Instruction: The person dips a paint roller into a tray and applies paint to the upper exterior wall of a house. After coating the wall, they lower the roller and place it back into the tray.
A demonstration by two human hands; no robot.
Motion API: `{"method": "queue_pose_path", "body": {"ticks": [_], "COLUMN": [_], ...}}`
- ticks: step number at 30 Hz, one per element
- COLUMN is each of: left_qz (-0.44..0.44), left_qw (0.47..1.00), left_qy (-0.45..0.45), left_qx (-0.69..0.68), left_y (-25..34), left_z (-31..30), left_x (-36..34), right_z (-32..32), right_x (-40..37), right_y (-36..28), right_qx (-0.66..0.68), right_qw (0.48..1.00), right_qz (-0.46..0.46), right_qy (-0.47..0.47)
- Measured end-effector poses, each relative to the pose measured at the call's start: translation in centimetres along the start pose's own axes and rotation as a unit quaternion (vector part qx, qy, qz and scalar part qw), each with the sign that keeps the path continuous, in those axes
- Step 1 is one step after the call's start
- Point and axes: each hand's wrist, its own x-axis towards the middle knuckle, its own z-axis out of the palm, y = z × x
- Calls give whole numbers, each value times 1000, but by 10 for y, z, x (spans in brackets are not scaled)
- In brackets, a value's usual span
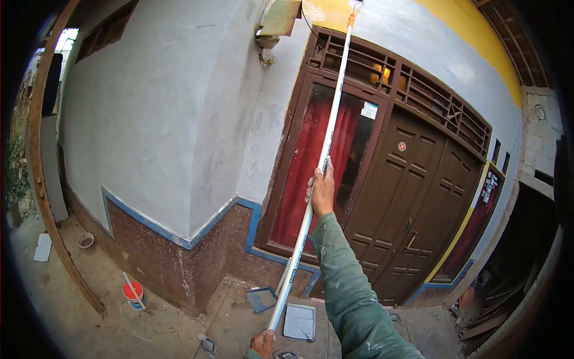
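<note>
A long white extension pole [327, 140] slants up from the bottom of the view towards the wall above the window. Its orange tip [351, 21] carries a thin metal roller frame [357, 8]; the roller itself is cut off by the top edge. My right hand [321, 190], in a paint-spotted green sleeve, is wrapped around the middle of the pole. Low in the view, my left hand [262, 343] grips the pole's lower end. Beneath the pole on the ground lie a white paint tray [299, 322] and a blue-grey tray [262, 300].
A red bucket [134, 292] with a stick in it stands by the wall's base. Behind the pole are a curtained window [311, 173] and brown double doors [406, 197]. A wooden post [37, 149] rises at left. Sandals [207, 345] lie on the ground.
</note>
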Motion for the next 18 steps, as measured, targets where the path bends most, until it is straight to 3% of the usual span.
{"method": "queue_pose_path", "body": {"ticks": [1, 2, 4, 8, 10, 11, 13, 15, 18], "left_qz": [88, 85, -110, -82, -169, -170, -90, -93, -112], "left_qw": [995, 995, 993, 992, 983, 983, 988, 983, 982], "left_qy": [22, 22, -29, -38, -67, -67, -39, -52, -59], "left_qx": [42, 43, 39, 85, 28, 29, 122, 152, 139], "left_y": [-4, -7, -8, -9, -5, -22, -85, -129, -121], "left_z": [-3, -8, -19, -33, -41, -45, -55, -71, -79], "left_x": [-2, -7, -20, -34, -42, -47, -66, -85, -96], "right_z": [1, 2, 4, 7, 7, 7, 8, 9, 9], "right_x": [2, 2, -4, -20, -32, -39, -53, -69, -86], "right_y": [-1, -1, 3, 23, 34, 40, 49, 59, 70], "right_qx": [-4, -8, -13, -12, -18, -20, -21, -16, -4], "right_qw": [1000, 1000, 1000, 1000, 1000, 999, 999, 998, 998], "right_qz": [-4, -8, -1, 17, 21, 31, 46, 53, 62], "right_qy": [3, 5, 7, 8, 7, 7, 8, 8, 8]}}
